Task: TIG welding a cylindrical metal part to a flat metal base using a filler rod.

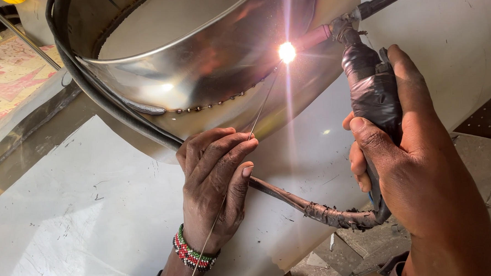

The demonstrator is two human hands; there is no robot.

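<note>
Workshop setting, big flat sheet of pale scratched metal (94,216) fills most of the view and acts as the table; rough dirty floor (350,255) with debris shows lower right. Top left corner: flat printed sheet or sign (5,76), pinkish-red marks on pale yellow-green ground, lying flat, partly cut off by the frame edge; print too blurred to make out.

Shiny curved metal drum (209,62) stands on the sheet, centre top, open rim up. Dotted weld seam (216,104) runs along its lower wall. Bright white arc (287,52) burns right at the seam's right end, flare streaks up and down.

Right hand (412,164) wrapped around welding torch (371,88), black-taped handle, grip fully closed on it, thumb along the top. Torch nozzle points left, tip at the arc. Black taped hose (315,209) loops from the torch bottom leftward, passing behind the left hand.

Left hand (214,178) rests on the sheet just below the drum, fingers pinched on thin filler rod (263,104), grip narrow and holding it. Rod runs diagonally from past the wrist up to the arc. Beaded bracelet (192,253), red, green, white, on the left wrist.

Thick black cable (89,89) curves around the drum's left side.
</note>
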